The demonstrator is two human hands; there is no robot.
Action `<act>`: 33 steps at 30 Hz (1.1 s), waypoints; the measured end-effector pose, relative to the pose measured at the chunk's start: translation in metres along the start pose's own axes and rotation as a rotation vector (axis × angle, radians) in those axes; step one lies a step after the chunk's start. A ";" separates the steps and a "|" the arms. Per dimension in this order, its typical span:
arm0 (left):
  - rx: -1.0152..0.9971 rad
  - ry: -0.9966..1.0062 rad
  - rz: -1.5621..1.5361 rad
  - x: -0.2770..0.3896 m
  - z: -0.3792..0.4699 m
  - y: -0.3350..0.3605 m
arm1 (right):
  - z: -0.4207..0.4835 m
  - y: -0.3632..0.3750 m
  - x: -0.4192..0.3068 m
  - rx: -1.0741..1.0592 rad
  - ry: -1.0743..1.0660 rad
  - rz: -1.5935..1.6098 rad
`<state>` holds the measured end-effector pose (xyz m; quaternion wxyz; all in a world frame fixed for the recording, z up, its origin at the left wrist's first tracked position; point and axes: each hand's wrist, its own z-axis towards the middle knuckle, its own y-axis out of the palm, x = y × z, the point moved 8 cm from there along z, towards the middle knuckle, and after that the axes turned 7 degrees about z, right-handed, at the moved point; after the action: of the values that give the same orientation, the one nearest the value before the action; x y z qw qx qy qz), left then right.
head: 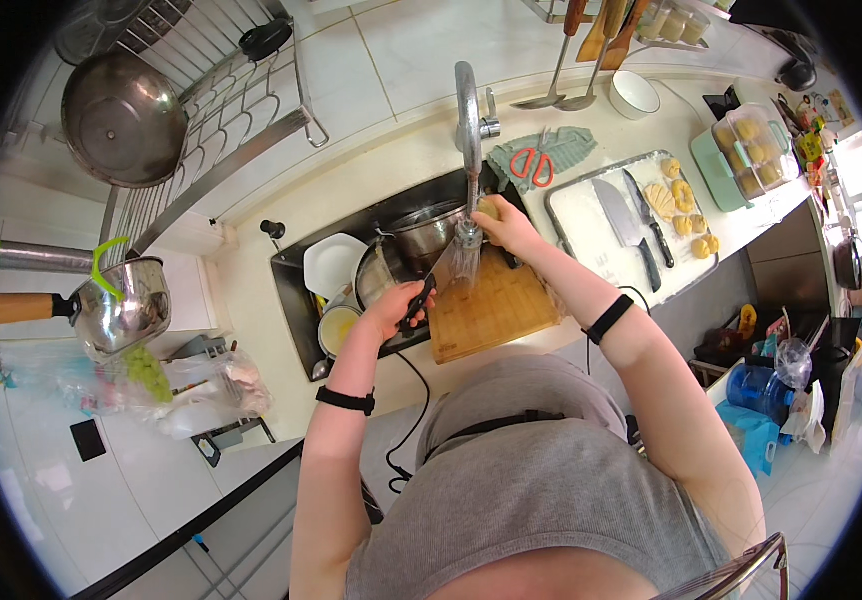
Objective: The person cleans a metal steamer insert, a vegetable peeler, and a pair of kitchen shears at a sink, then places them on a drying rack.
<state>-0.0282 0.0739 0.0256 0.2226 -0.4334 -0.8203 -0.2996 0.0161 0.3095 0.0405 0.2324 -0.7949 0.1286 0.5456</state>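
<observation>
My left hand [399,307] is closed round the black handle of a knife [442,268], whose wide blade lies under the running water of the faucet [468,112]. Beside the stream, my right hand [504,225] holds a small yellowish thing [486,208], perhaps a sponge; my fingers partly hide it. Below both hands a wooden cutting board [502,315] lies over the right part of the black sink [296,322]. Steel pots [431,229], a white dish [332,264] and a cup with yellowish liquid [337,330] stand in the sink.
Right of the sink, a tray [588,247] bears knives [650,217] and shaped dough pieces [682,196]. Red-handled scissors [532,166] lie on a green cloth [577,144] behind it. A white bowl [635,94] and a lidded container [750,154] stand farther right. A metal rack [228,161] is at left.
</observation>
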 end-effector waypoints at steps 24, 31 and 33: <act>0.076 0.036 -0.090 0.021 -0.067 0.046 | -0.076 0.011 -0.059 -0.131 -0.285 -0.472; -0.098 0.180 -0.369 0.057 -0.085 0.097 | -0.095 -0.009 -0.134 -0.210 -0.397 -0.576; -0.116 0.232 -0.395 0.070 -0.090 0.111 | -0.095 -0.022 -0.141 -0.202 -0.437 -0.583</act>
<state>0.0379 0.1020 0.1675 0.2270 -0.2394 -0.8394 -0.4319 0.0507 0.2731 0.2048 0.3203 -0.6817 -0.2101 0.6233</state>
